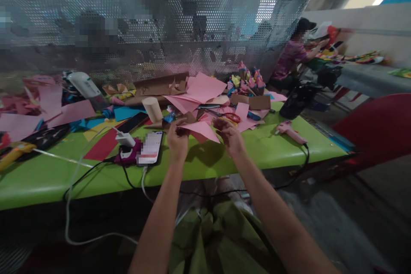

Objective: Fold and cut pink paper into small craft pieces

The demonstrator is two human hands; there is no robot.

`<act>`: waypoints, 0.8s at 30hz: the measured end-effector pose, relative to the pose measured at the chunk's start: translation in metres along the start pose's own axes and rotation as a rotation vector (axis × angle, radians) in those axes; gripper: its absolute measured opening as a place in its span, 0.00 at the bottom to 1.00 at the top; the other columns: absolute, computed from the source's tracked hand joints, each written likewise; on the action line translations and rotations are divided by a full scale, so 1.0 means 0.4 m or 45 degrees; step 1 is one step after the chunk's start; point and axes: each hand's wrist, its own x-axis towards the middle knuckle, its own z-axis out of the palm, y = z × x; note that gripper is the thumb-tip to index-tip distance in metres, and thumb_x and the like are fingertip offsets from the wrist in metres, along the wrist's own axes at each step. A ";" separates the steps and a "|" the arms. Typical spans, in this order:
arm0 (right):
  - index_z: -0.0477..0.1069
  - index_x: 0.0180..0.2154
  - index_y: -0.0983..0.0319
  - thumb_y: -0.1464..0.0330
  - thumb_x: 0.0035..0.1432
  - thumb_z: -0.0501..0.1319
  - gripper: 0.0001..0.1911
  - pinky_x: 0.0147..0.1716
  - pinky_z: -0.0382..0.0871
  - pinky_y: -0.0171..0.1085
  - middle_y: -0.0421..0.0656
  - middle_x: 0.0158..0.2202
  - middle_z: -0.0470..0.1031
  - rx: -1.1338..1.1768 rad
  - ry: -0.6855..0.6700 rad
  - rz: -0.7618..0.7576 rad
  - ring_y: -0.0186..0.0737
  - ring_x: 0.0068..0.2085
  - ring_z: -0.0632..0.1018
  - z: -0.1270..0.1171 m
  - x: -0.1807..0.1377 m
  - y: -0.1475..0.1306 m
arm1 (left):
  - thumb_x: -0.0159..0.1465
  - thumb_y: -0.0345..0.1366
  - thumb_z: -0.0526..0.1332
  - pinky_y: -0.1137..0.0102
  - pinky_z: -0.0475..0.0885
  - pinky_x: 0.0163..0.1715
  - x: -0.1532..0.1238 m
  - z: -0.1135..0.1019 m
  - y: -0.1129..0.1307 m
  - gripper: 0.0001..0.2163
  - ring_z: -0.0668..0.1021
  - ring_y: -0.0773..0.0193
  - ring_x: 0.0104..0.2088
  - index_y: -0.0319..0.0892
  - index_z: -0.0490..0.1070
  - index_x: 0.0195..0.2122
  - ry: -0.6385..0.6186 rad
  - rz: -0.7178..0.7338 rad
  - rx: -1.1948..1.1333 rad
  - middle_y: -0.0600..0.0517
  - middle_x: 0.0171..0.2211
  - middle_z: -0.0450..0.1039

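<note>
My left hand (177,139) pinches the left edge of a folded pink paper sheet (203,130), held just above the green-covered table (257,150). Close to the sheet's right side is my right hand (231,135), its fingers bent and apart. It seems to hold nothing, though whether a fingertip touches the paper I cannot tell. Just behind my hands lie scissors (232,117) with red handles. A pale cylinder (152,109) stands behind my left hand, beside a small blue piece (169,117). Larger pink sheets (204,89) are piled farther back.
A pink glue gun (292,132) with a black cord lies right. Left are a phone (150,147), a magenta power adapter (128,156) with cables, and a yellow glue gun (14,154). Small paper cones (247,81) stand at the back, before a perforated metal panel (205,21). Another person (290,58) sits right.
</note>
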 end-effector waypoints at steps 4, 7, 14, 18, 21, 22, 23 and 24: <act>0.75 0.45 0.57 0.53 0.55 0.59 0.20 0.36 0.71 0.38 0.43 0.42 0.80 -0.132 -0.004 0.073 0.42 0.43 0.78 0.009 -0.007 -0.011 | 0.54 0.28 0.64 0.69 0.74 0.39 -0.015 0.009 -0.007 0.12 0.80 0.62 0.36 0.45 0.77 0.40 -0.167 0.131 0.052 0.51 0.37 0.79; 0.77 0.36 0.59 0.48 0.48 0.66 0.22 0.30 0.68 0.35 0.41 0.33 0.79 -0.227 -0.057 0.127 0.39 0.34 0.76 0.025 -0.013 -0.012 | 0.54 0.28 0.64 0.70 0.74 0.36 -0.021 0.017 -0.011 0.14 0.80 0.63 0.34 0.45 0.78 0.42 -0.249 0.147 0.025 0.51 0.36 0.79; 0.73 0.24 0.60 0.50 0.40 0.71 0.21 0.24 0.60 0.33 0.36 0.21 0.70 -0.333 -0.023 -0.021 0.32 0.24 0.67 0.039 -0.014 -0.011 | 0.49 0.28 0.67 0.73 0.73 0.34 -0.006 0.023 0.003 0.14 0.78 0.66 0.32 0.42 0.77 0.39 -0.157 -0.062 -0.183 0.53 0.31 0.78; 0.74 0.24 0.60 0.51 0.41 0.71 0.19 0.23 0.60 0.33 0.36 0.20 0.70 -0.343 -0.022 -0.040 0.32 0.23 0.66 0.043 -0.017 -0.014 | 0.45 0.32 0.69 0.75 0.71 0.26 0.001 0.026 -0.008 0.15 0.76 0.68 0.26 0.42 0.76 0.37 -0.142 -0.319 -0.295 0.54 0.28 0.76; 0.73 0.24 0.60 0.52 0.40 0.72 0.19 0.23 0.60 0.33 0.36 0.20 0.70 -0.324 -0.010 -0.037 0.32 0.23 0.67 0.042 -0.018 -0.012 | 0.44 0.36 0.71 0.74 0.71 0.24 0.003 0.023 -0.020 0.15 0.75 0.68 0.25 0.41 0.76 0.34 -0.174 -0.463 -0.384 0.54 0.26 0.75; 0.73 0.23 0.60 0.52 0.40 0.72 0.19 0.23 0.60 0.33 0.36 0.20 0.70 -0.322 -0.007 -0.039 0.32 0.23 0.67 0.040 -0.018 -0.011 | 0.44 0.38 0.72 0.74 0.72 0.24 0.003 0.021 -0.023 0.15 0.75 0.68 0.25 0.40 0.76 0.33 -0.191 -0.499 -0.408 0.53 0.26 0.76; 0.73 0.23 0.60 0.52 0.40 0.72 0.19 0.23 0.60 0.33 0.36 0.21 0.70 -0.320 -0.005 -0.041 0.32 0.24 0.67 0.038 -0.017 -0.009 | 0.44 0.40 0.72 0.73 0.72 0.25 0.003 0.019 -0.026 0.16 0.76 0.68 0.25 0.40 0.76 0.33 -0.208 -0.528 -0.429 0.53 0.26 0.76; 0.72 0.23 0.60 0.53 0.41 0.72 0.19 0.24 0.60 0.33 0.36 0.21 0.69 -0.319 -0.007 -0.039 0.33 0.24 0.67 0.036 -0.017 -0.007 | 0.45 0.42 0.72 0.72 0.73 0.26 0.003 0.017 -0.028 0.16 0.76 0.68 0.25 0.40 0.75 0.32 -0.222 -0.546 -0.443 0.53 0.26 0.76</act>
